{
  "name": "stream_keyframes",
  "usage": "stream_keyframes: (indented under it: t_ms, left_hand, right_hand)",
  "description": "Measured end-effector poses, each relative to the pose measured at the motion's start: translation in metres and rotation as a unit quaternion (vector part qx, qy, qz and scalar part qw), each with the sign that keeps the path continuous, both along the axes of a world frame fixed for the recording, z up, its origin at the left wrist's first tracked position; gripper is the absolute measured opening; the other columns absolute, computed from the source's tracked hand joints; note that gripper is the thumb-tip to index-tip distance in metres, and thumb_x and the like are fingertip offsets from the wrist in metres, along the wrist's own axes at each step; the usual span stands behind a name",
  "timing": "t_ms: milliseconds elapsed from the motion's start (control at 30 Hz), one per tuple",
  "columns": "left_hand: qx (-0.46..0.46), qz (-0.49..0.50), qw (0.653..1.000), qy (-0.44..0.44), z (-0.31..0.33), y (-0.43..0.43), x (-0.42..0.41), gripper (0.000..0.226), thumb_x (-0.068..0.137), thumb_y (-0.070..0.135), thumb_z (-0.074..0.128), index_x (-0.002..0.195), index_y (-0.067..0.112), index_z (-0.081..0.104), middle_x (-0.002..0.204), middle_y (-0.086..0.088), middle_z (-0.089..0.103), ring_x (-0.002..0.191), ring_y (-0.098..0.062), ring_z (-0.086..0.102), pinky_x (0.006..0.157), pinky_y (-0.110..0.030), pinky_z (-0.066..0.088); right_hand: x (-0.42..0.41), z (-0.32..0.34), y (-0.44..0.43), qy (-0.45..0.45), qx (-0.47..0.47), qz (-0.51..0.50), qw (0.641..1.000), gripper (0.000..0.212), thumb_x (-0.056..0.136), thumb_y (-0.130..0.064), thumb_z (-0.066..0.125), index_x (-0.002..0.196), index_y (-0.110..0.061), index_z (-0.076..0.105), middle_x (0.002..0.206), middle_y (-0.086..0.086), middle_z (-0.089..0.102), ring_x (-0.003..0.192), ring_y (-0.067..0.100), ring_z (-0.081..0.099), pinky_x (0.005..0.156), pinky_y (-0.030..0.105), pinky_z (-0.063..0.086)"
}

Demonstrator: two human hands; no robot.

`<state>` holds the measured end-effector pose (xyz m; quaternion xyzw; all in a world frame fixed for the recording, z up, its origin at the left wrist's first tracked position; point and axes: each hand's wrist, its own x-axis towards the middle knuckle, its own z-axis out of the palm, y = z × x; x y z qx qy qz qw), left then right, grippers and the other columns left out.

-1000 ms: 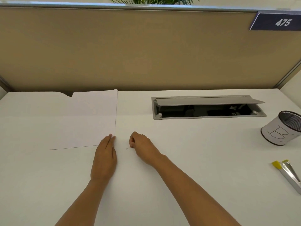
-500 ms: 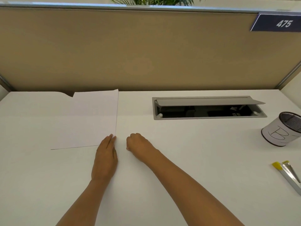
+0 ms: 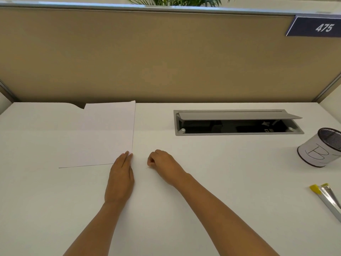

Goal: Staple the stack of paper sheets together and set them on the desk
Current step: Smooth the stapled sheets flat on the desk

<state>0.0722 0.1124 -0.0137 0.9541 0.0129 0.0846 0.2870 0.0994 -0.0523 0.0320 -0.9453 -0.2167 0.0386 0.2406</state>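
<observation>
the stack of white paper sheets (image 3: 103, 133) lies flat on the left part of the white tabletop (image 3: 221, 182). its right edge runs almost straight away from the person, and its near edge runs off to the left. its left edge fades into the tabletop, so i cannot tell which way the long axis lies. the left hand (image 3: 120, 178) rests flat with its fingers straight and together, the tips pressing on the near right corner of the stack. the right hand (image 3: 164, 166) sits just beside it to the right, off the paper, with its fingers curled in towards the thumb. nothing shows in its grip, and a faint speck on the tabletop by its knuckles is too small to name.

the coming move likely turns on the long silver metal tool with yellow tips (image 3: 328, 200), which looks like the stapler, though that is a guess. it lies well apart at the right edge, on a diagonal with its yellow end pointing in towards the middle. the right hand is clearly the nearer one, so the reach would go rightward while the left hand pins the corner.

counted: one stack (sheets too thin to count), two hands, one silver tool, one white cylindrical cup with black mesh rim (image 3: 317, 152), one grey cable hatch (image 3: 238, 115).
</observation>
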Motion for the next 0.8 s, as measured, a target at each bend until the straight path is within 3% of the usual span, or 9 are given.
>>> stream_keyframes:
  t_ms: [167, 233, 333, 433, 500, 600, 800]
  left_hand:
    - [-0.002, -0.001, 1.0, -0.002, 0.001, 0.0, 0.0, 0.044, 0.096, 0.007, 0.033, 0.139, 0.013, 0.041, 0.148, -0.001, 0.038, 0.138, -0.018, 0.03, 0.116, -0.032, 0.022]
    - [-0.005, -0.001, 1.0, -0.002, 0.001, 0.0, 0.0, 0.044, 0.096, 0.008, 0.033, 0.139, 0.013, 0.041, 0.148, -0.001, 0.037, 0.139, -0.018, 0.03, 0.116, -0.032, 0.022]
    - [-0.004, -0.003, 1.0, -0.002, 0.001, 0.0, -0.001, 0.045, 0.095, 0.007, 0.033, 0.139, 0.013, 0.041, 0.148, -0.001, 0.037, 0.139, -0.018, 0.03, 0.116, -0.032, 0.022]
    - [0.0, -0.001, 1.0, -0.001, 0.001, 0.0, -0.001, 0.045, 0.095, 0.006, 0.033, 0.139, 0.012, 0.04, 0.148, -0.001, 0.037, 0.139, -0.018, 0.03, 0.116, -0.032, 0.021]
    - [0.0, -0.001, 1.0, 0.0, 0.001, 0.0, -0.001, 0.045, 0.095, 0.006, 0.032, 0.139, 0.013, 0.04, 0.148, -0.001, 0.037, 0.139, -0.018, 0.029, 0.116, -0.032, 0.021]
    - [-0.001, -0.001, 1.0, 0.0, 0.001, 0.0, 0.0, 0.045, 0.096, 0.007, 0.032, 0.139, 0.013, 0.04, 0.148, -0.001, 0.037, 0.139, -0.018, 0.029, 0.116, -0.032, 0.021]
    - [-0.001, 0.0, 1.0, 0.0, -0.001, 0.001, 0.0, 0.044, 0.096, 0.007, 0.032, 0.139, 0.013, 0.04, 0.148, -0.001, 0.037, 0.139, -0.018, 0.03, 0.116, -0.032, 0.021]
  right_hand:
    - [-0.008, -0.006, -0.005, -0.039, -0.002, 0.035, 0.999, 0.019, 0.089, -0.003, 0.051, 0.099, -0.001, 0.067, 0.097, 0.015, 0.062, 0.088, 0.03, 0.056, 0.073, 0.04, 0.05]
    - [-0.012, -0.004, -0.01, -0.03, -0.014, 0.037, 0.999, 0.02, 0.09, -0.01, 0.049, 0.099, -0.001, 0.064, 0.101, 0.014, 0.06, 0.091, 0.03, 0.054, 0.077, 0.042, 0.049]
    - [-0.015, -0.004, -0.017, -0.029, -0.037, 0.064, 0.997, 0.025, 0.094, -0.016, 0.044, 0.106, -0.007, 0.064, 0.112, 0.012, 0.058, 0.102, 0.026, 0.052, 0.086, 0.038, 0.047]
    - [-0.016, -0.002, -0.02, -0.044, 0.003, 0.05, 0.998, 0.014, 0.089, -0.009, 0.054, 0.09, -0.004, 0.067, 0.096, 0.012, 0.063, 0.089, 0.027, 0.056, 0.074, 0.04, 0.05]
    - [-0.011, 0.002, -0.019, -0.022, 0.005, 0.038, 0.999, 0.011, 0.087, -0.009, 0.057, 0.089, -0.003, 0.066, 0.095, 0.012, 0.062, 0.088, 0.025, 0.055, 0.073, 0.034, 0.046]
    - [-0.003, 0.009, -0.012, 0.023, -0.017, 0.032, 0.999, 0.011, 0.086, -0.008, 0.058, 0.091, 0.0, 0.064, 0.1, 0.013, 0.06, 0.089, 0.023, 0.052, 0.07, 0.028, 0.039]
    - [0.002, 0.008, -0.002, 0.041, -0.109, 0.055, 0.992, 0.019, 0.091, -0.006, 0.049, 0.103, 0.004, 0.06, 0.111, 0.021, 0.055, 0.104, 0.031, 0.048, 0.082, 0.039, 0.043]
